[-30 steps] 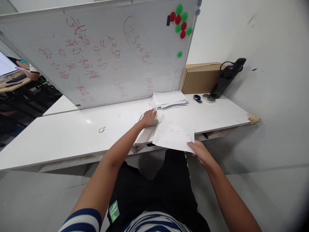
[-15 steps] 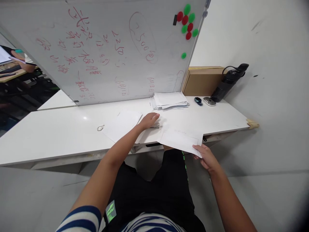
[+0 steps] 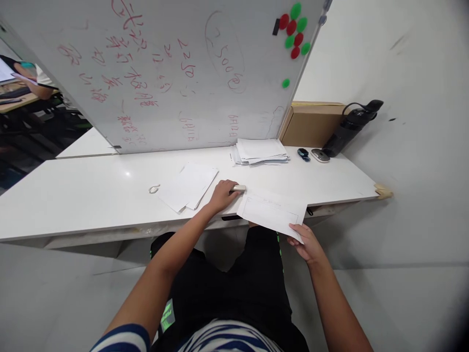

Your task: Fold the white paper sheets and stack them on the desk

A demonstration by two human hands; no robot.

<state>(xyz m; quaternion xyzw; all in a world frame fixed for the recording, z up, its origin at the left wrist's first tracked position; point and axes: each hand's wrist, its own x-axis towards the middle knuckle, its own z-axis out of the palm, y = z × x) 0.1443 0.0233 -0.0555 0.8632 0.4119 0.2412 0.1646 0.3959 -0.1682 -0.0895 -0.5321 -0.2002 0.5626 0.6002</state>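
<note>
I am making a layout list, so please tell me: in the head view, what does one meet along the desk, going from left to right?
White loop → loose papers → left hand → stapler-like tool → held sheet → computer mouse → black bottle.

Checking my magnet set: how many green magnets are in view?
5 on the whiteboard: a green magnet atop the cluster, one just below right, one lower left, one lower right, one alone beneath. More may lie out of frame.
</note>
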